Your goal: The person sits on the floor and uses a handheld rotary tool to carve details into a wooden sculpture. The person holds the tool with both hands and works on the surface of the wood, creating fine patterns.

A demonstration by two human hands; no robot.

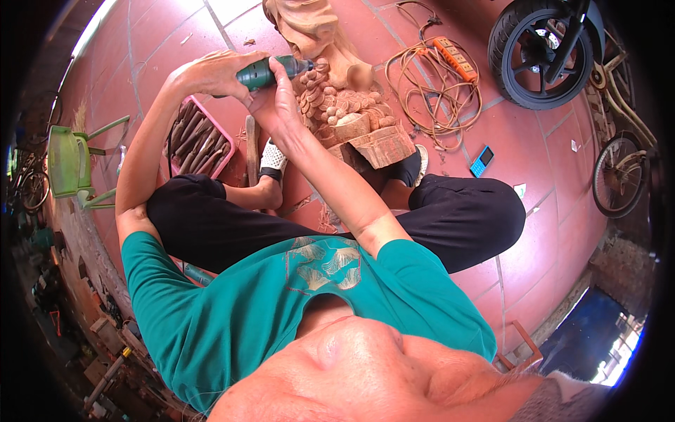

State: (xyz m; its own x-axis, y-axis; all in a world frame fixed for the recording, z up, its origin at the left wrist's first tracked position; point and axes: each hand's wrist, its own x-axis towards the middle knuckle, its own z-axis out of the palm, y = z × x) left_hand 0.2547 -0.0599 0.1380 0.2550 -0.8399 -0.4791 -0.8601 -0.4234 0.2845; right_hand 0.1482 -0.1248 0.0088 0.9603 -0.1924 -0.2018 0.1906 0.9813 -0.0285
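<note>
Together, both hands (246, 88) clasp a green cylindrical rotary tool (271, 72) against knobbly carved wood (351, 116).

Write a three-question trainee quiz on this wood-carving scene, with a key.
1. True or false: both hands grip the green rotary tool.
2. Which lies nearest the orange power strip? A) coiled cable B) pink tray of chisels C) green plastic chair
3. Fill in: the tool's tip meets the ____ carving.

Key: 1 true, the left hand at the rear and the right hand near the front; 2 A; 3 wooden.
</note>
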